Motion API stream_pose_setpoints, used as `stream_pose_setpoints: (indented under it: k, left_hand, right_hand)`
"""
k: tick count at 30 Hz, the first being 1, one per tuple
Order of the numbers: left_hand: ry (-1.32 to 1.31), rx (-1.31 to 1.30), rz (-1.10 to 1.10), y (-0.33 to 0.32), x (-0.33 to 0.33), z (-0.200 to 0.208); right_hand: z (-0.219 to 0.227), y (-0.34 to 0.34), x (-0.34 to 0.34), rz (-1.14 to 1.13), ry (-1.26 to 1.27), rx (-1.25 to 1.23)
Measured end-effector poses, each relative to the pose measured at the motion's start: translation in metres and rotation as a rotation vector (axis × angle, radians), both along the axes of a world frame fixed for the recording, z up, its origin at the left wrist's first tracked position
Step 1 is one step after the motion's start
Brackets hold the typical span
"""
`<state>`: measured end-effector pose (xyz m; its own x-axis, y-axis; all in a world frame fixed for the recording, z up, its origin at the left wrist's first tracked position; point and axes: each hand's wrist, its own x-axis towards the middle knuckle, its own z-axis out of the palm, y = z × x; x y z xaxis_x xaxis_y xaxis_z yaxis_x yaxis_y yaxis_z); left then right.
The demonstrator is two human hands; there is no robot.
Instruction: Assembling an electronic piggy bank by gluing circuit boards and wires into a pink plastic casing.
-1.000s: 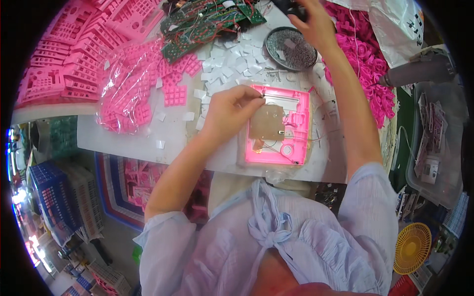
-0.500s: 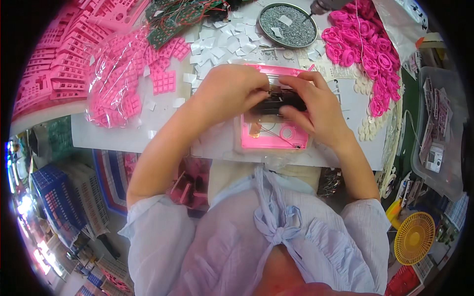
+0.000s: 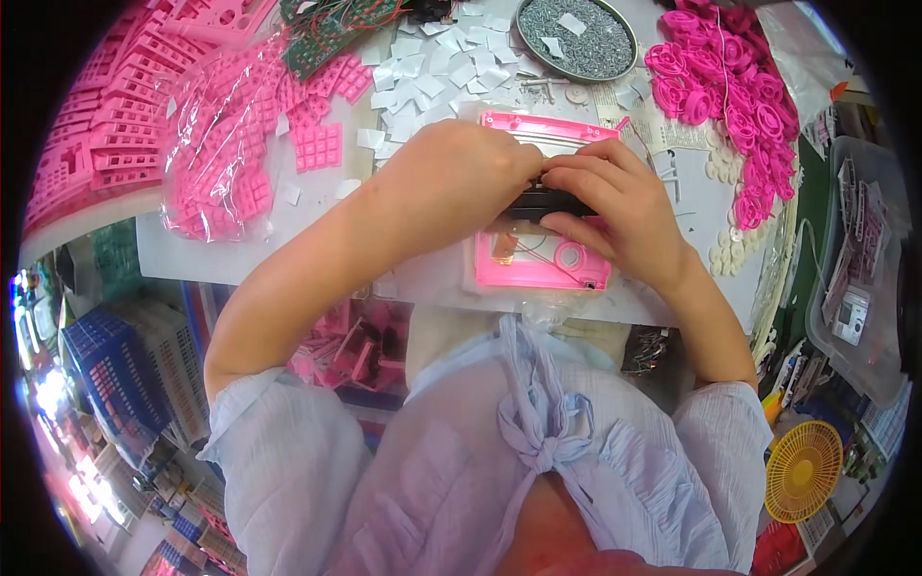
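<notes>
A pink plastic housing (image 3: 499, 272) lies on the table in front of me, with thin wires and a round ring in its near half. Over its middle, a black plastic part (image 3: 545, 204) is gripped by my right hand (image 3: 619, 197), thumb on the near side and fingers on the far side. My left hand (image 3: 471, 173) comes in from the left, its fingers pinched together against the far side of the black part. Whatever those left fingertips hold is too small and hidden to make out.
Several white paper squares (image 3: 437, 77) lie scattered beyond my hands, beside a round dish of small screws (image 3: 576, 38). Bagged pink keypads (image 3: 216, 154) are at left, pink rings (image 3: 720, 96) at right. Green circuit boards (image 3: 331, 34) lie at the back.
My left fingers have closed in on the black part, and the left elbow has swung outward. The black part looks steadier under my right hand. A dark tool near the screw dish is out of view.
</notes>
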<state>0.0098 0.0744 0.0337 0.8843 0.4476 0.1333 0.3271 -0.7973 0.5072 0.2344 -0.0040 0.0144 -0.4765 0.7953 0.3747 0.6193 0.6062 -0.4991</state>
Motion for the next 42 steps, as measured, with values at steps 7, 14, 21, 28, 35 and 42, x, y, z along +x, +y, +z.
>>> stream_pose_setpoints:
  k: [7, 14, 21, 28, 35, 42]
  left_hand:
    - [-0.049, -0.090, -0.024, 0.007, -0.004, -0.006]
    - [-0.058, -0.477, 0.196, 0.010, 0.004, -0.010]
    - [0.164, -0.647, 0.189, 0.025, 0.016, 0.005]
    - [0.077, -0.275, 0.034, 0.023, 0.017, -0.003]
    - [-0.129, -0.074, 0.242, 0.087, 0.061, 0.007]
    - [0.130, 0.328, 0.123, 0.132, 0.140, -0.068]
  right_hand:
    - [0.009, 0.000, -0.003, -0.005, -0.131, 0.023]
    - [0.034, -0.015, -0.027, -0.152, -0.454, 0.083]
    - [0.039, -0.014, -0.032, -0.090, -0.525, 0.068]
    - [0.041, -0.015, -0.029, -0.016, -0.536, 0.031]
    - [0.094, 0.027, 0.061, -0.475, 0.335, 0.661]
    - [0.089, 0.128, 0.062, 0.123, 1.032, -0.206]
